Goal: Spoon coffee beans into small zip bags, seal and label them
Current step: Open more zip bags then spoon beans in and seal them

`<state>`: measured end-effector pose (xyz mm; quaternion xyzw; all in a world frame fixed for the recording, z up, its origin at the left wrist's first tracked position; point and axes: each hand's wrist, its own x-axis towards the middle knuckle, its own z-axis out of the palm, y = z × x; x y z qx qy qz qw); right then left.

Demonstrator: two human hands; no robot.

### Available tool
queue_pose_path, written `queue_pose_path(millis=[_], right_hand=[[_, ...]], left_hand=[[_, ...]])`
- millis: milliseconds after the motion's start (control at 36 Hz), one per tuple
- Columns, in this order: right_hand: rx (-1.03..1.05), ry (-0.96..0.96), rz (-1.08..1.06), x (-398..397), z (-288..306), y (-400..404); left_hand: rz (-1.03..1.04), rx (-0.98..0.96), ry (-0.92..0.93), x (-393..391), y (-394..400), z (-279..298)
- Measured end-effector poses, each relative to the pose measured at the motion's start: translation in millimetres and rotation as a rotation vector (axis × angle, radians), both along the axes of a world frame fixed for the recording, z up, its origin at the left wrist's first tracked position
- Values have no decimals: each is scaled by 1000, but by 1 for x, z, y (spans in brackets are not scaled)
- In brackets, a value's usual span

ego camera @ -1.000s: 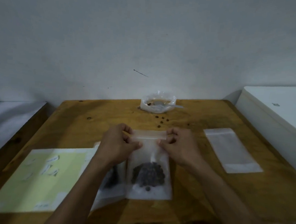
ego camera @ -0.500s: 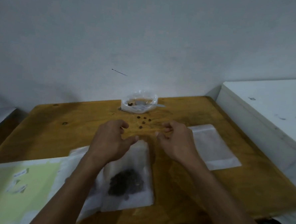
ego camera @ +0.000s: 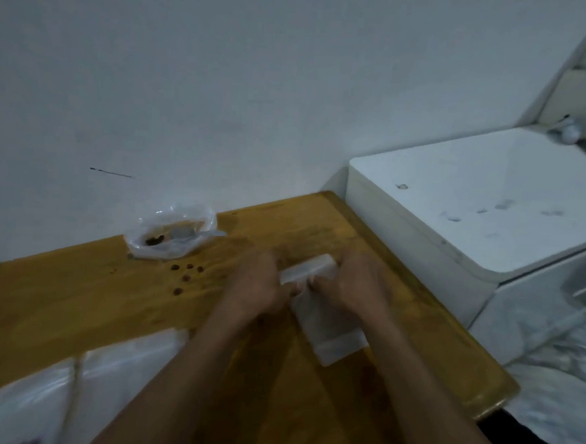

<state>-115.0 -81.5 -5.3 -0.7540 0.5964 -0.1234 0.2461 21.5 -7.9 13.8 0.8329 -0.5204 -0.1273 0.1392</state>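
Both hands (ego camera: 315, 285) moved right, gripping empty bag (ego camera: 326, 323)

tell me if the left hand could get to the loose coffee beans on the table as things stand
Probably yes. The loose coffee beans lie in the open on the wooden table, just left of the left hand, with nothing between them. That hand is pinching the top of the empty zip bag, so it would have to let go first.

A wooden table (ego camera: 74, 297) carries zip bags (ego camera: 326, 330), loose beans (ego camera: 187, 277), an open bag (ego camera: 172, 233).
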Motion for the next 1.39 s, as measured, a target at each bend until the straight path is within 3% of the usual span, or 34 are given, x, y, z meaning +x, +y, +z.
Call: queue_pose_path(millis=[139,278,417,500,639,778,861,917,1028,1111,1250,1389], right_hand=[[10,-124,-37,1,-7,-6],[88,-624,-64,0,-10,-9],[265,-956,-24,1,17,2],[349,-1086,36,11,32,12],[414,-1221,137,33,58,28],[292,-1237,271,66,83,40],[150,-1255,269,92,93,54],[83,-1249,284,109,98,66],[68,-1214,413,140,100,98],[196,-1250,558,155,99,120],[324,-1235,698,172,97,135],[446,-1248,674,187,99,140]], left_hand=[[-27,45,4,6,-11,-8],[19,-153,198,12,-12,-11],[151,-419,765,18,1,7],[172,-520,975,23,13,26],[142,-608,903,41,41,55],[205,-703,762,64,65,78],[385,-846,428,80,80,88],[424,-948,316,87,93,94],[359,-979,551,95,116,100],[357,-998,675,108,131,99],[386,-1019,775,133,157,94],[330,-974,819,145,174,91]])
